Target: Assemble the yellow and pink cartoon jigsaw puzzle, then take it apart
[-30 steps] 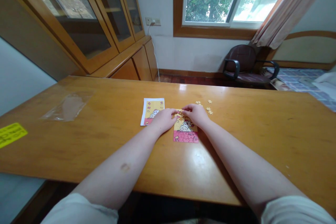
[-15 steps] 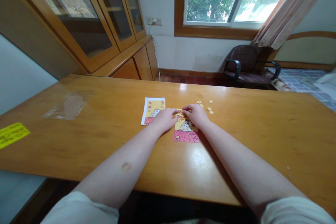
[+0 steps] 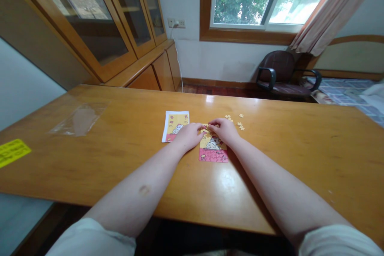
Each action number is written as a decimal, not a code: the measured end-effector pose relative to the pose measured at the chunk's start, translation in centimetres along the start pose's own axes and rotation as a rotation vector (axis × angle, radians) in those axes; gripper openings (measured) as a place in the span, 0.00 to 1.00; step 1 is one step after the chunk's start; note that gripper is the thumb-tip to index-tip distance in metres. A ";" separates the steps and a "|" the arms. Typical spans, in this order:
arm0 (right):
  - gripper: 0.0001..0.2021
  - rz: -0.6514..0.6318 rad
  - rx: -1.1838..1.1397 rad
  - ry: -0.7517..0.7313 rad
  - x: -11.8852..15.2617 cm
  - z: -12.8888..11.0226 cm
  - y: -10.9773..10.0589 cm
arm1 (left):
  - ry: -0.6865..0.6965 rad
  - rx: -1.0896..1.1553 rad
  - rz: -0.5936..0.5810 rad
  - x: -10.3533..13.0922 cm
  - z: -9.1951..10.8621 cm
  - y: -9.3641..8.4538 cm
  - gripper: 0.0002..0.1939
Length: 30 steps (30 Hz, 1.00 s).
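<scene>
fitting upper pieces seems in hand; left hand (image 3: 189, 137) and right hand (image 3: 225, 130) curl loosely over the jigsaw puzzle (image 3: 213, 155) on the desk (image 3: 120, 156); cannot tell if either grips a piece; next calls for aligning tabs.

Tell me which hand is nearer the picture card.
Left: the left hand is at the right edge of the picture card, overlapping it in this view; the right hand is farther right, by the puzzle's upper part.

The jigsaw puzzle (image 3: 213, 155) is pink below and yellow above; the bed's sheet (image 3: 345, 94) is blue checked.
</scene>
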State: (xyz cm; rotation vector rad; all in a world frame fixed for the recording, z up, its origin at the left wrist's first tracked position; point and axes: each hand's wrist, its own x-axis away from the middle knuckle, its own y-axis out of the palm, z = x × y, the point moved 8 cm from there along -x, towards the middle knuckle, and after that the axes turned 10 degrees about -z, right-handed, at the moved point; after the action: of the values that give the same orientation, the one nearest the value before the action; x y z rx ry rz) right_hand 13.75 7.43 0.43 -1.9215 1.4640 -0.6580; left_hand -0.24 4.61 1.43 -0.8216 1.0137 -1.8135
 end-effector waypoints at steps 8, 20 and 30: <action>0.06 -0.289 -0.139 -0.016 0.8 -0.7 0.6 | -0.012 -0.020 -0.020 0.0 0.0 -0.1 0.15; 0.07 -0.227 -0.021 -0.025 0.6 -0.5 0.7 | -0.021 -0.014 -0.014 0.0 0.0 -0.2 0.15; 0.07 -0.145 -0.058 0.077 -0.1 2.1 -3.4 | -0.013 -0.014 -0.012 0.0 -0.1 0.0 0.15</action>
State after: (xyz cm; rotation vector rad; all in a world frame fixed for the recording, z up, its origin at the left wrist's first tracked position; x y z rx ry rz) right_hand 17.42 8.48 1.48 -2.0827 1.4139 -0.7705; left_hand -0.32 4.59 1.41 -0.8483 1.0162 -1.8112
